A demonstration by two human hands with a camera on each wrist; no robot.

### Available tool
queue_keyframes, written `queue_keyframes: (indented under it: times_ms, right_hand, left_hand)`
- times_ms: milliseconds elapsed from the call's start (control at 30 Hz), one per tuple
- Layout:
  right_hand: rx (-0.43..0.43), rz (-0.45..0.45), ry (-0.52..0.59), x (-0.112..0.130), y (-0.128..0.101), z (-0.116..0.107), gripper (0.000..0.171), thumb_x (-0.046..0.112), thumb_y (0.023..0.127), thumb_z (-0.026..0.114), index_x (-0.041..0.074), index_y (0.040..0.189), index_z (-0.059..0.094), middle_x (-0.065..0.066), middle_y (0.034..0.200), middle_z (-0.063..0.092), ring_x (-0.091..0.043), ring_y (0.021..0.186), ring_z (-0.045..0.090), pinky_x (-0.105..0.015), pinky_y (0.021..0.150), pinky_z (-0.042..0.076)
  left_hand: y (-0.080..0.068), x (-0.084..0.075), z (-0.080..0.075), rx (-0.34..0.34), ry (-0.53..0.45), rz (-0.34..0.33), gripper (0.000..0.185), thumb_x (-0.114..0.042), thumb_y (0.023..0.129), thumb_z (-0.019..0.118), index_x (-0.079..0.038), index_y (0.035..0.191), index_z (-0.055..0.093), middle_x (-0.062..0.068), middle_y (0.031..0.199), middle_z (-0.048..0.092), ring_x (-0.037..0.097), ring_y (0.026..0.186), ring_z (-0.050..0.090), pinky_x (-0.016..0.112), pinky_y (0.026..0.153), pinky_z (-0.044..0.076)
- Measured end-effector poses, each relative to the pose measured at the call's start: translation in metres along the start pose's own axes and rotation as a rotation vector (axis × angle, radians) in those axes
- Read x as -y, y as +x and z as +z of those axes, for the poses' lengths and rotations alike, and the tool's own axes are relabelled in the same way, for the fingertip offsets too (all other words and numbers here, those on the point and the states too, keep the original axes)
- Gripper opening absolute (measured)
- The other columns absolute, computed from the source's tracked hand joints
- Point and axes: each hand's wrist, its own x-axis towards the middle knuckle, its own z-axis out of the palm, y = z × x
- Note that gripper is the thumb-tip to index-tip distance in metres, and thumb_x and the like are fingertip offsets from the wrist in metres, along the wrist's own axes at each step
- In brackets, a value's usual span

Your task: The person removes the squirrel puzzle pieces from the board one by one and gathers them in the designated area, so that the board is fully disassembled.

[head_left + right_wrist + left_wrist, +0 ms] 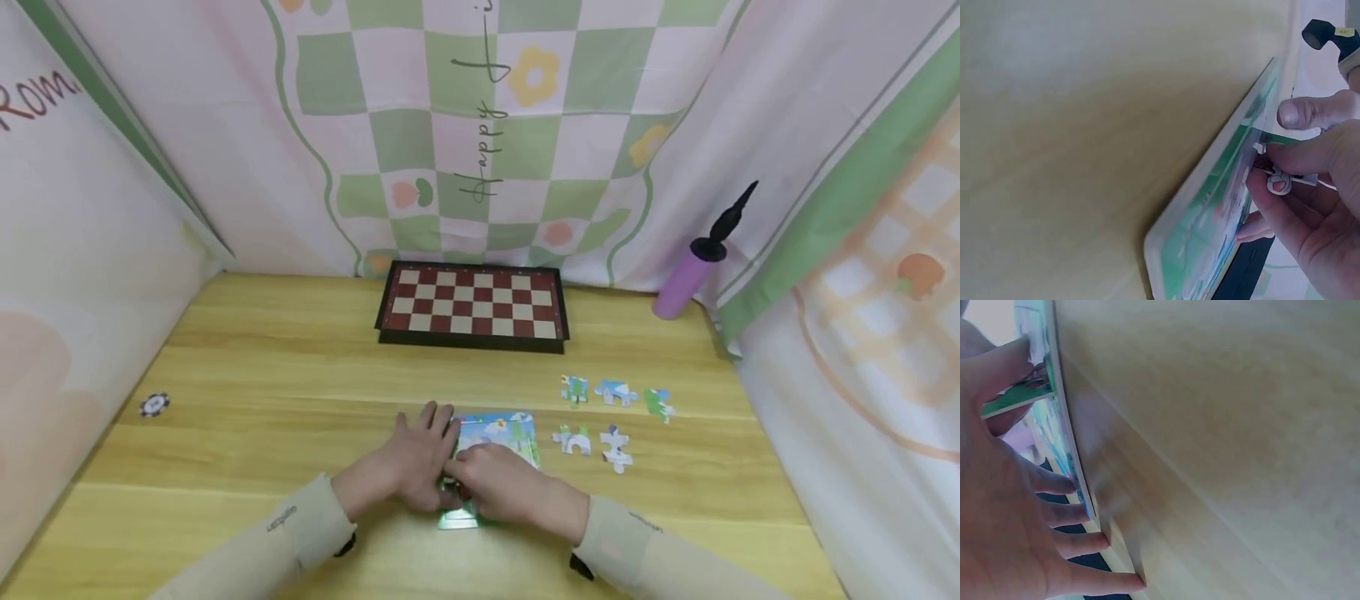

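A jigsaw puzzle in a flat tray (513,429) lies on the table in front of me, with a blue and green picture. My left hand (420,462) rests along the tray's left edge with its fingers spread and fairly straight. In the left wrist view, the left thumb reaches over the edge beside a tilted puzzle piece (1019,397). My right hand (502,483) pinches a jigsaw piece (1279,182) between thumb and curled fingers, low over the tray's near left part. Both hands hide much of the picture.
Several loose jigsaw pieces (617,392) lie right of the tray. Behind it stands a red and cream chessboard (472,304). A purple hand pump (686,283) is at the back right, a poker chip (154,405) at the left. Printed curtains (465,142) enclose the table.
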Motion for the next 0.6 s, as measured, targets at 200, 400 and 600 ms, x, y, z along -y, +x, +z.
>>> queue_keyframes:
  times_ms: [200,400,600]
  right_hand:
    - [0.003,-0.011,-0.001,-0.0003,-0.0004,-0.0010,0.012,0.009,0.084,0.078,0.016,0.089,0.070,0.007,0.078,0.070,0.001,0.065,0.053,-0.017,0.068,0.053]
    - [-0.027,-0.037,-0.050,-0.0005,-0.0028,0.0044,0.011,0.013,0.087,0.077,0.017,0.089,0.067,0.008,0.081,0.070,-0.001,0.069,0.057,-0.017,0.068,0.053]
    - [-0.030,-0.053,-0.073,-0.0011,-0.0043,0.0038,0.016,0.007,0.082,0.076,0.016,0.092,0.067,0.007,0.086,0.072,0.000,0.072,0.060,-0.016,0.070,0.055]
  left_hand:
    - [0.0006,-0.0009,0.0039,-0.073,0.024,-0.001,0.104,-0.081,0.086,0.056,-0.007,0.156,0.037,0.017,0.163,0.036,0.044,0.151,0.038,0.074,0.106,0.048]
    - [0.0034,-0.0046,0.0064,-0.087,0.018,-0.043,0.100,-0.081,0.082,0.062,-0.008,0.149,0.043,0.015,0.158,0.042,0.042,0.148,0.041,0.074,0.104,0.049]
    - [0.0070,-0.0063,0.0060,-0.081,0.035,-0.056,0.101,-0.082,0.080,0.064,-0.010,0.148,0.045,0.015,0.156,0.043,0.041,0.147,0.042,0.073,0.102,0.051]
